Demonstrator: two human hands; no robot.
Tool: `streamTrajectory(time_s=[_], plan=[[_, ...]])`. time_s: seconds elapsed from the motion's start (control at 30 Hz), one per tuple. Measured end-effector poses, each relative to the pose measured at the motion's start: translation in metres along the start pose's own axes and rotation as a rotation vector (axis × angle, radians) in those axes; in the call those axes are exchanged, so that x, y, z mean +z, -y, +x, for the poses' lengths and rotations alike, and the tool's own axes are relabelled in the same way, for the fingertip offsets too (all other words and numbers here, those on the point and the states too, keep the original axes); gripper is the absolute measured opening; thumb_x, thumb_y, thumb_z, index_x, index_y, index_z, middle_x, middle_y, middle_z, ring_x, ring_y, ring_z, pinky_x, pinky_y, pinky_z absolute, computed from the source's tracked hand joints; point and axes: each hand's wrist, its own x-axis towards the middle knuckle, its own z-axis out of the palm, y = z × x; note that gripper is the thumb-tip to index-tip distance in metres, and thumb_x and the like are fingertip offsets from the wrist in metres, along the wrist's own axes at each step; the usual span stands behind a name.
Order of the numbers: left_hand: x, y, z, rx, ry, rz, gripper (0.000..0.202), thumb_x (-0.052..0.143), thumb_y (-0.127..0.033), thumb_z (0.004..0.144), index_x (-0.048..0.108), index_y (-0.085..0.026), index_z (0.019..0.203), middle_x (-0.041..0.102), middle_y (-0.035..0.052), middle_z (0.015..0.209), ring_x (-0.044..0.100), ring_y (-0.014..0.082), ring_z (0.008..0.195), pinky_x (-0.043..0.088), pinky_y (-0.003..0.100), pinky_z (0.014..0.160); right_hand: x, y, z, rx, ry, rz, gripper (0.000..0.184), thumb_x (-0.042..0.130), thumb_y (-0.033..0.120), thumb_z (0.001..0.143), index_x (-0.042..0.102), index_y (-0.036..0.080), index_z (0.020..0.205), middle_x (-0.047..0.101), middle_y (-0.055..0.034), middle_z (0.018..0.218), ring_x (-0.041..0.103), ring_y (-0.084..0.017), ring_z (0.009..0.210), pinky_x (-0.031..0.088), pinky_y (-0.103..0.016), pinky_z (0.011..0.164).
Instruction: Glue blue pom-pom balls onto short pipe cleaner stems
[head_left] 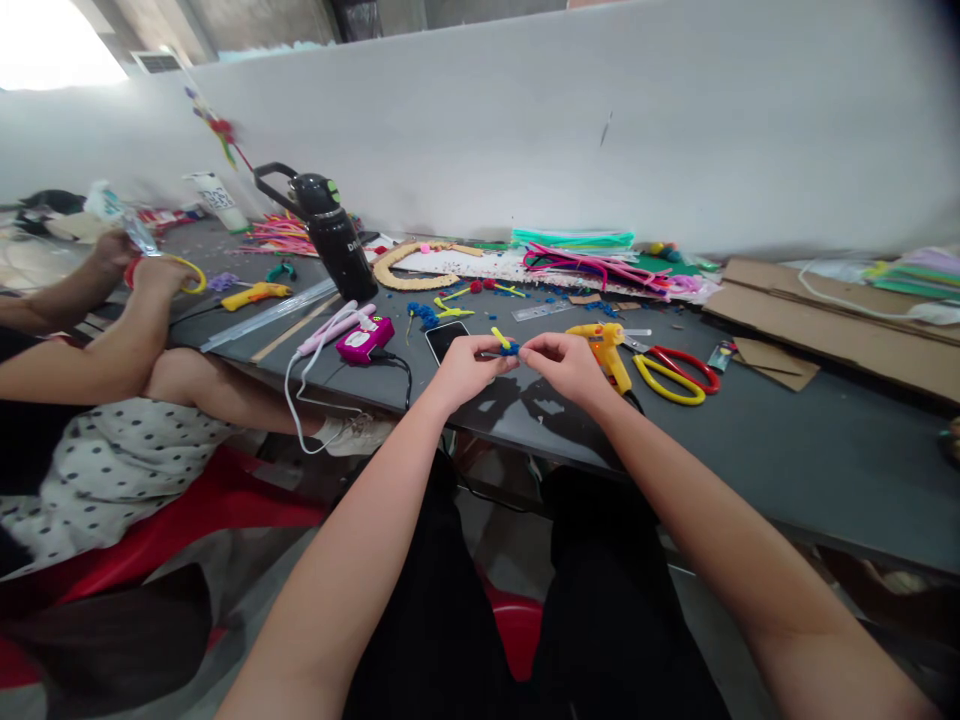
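Observation:
My left hand (469,367) and my right hand (566,362) meet above the near edge of the dark grey table (787,450). Both pinch a small craft piece (506,344) made of blue and yellow pipe cleaner, held between the fingertips of the two hands. A black phone (444,338) lies flat just behind my left hand. A yellow glue gun (609,352) rests right beside my right hand, and red and yellow scissors (671,372) lie a little further right.
A person's arms (112,320) work at the left, holding something with a yellow ring. A black bottle (334,235), a pink device (365,339) with a white cable, piles of coloured pipe cleaners (592,265) and cardboard sheets (832,320) cover the table.

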Motion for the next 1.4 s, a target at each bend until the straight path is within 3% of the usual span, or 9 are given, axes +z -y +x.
streamTrajectory(time_s=[0.7, 1.4], plan=[[0.0017, 0.0004, 0.0002, -0.036, 0.059, -0.069, 0.037, 0.076, -0.042, 0.069, 0.075, -0.012, 0.091, 0.071, 0.0076, 0.091, 0.066, 0.0219, 0.089, 0.051, 0.041, 0.090, -0.0022, -0.0021, 0.0030, 0.050, 0.070, 0.059, 0.026, 0.067, 0.040, 0.074, 0.070, 0.015, 0.077, 0.067, -0.0029, 0.066, 0.055, -0.013, 0.058, 0.043, -0.026, 0.054], [0.0020, -0.0012, -0.0001, -0.091, 0.076, -0.176, 0.043, 0.079, -0.037, 0.068, 0.074, -0.011, 0.102, 0.071, 0.0093, 0.102, 0.066, 0.0213, 0.093, 0.049, 0.045, 0.097, -0.0046, -0.0014, 0.0028, 0.169, 0.102, 0.095, 0.032, 0.069, 0.047, 0.071, 0.067, 0.015, 0.073, 0.054, 0.0021, 0.054, 0.042, -0.009, 0.049, 0.032, -0.024, 0.048]])
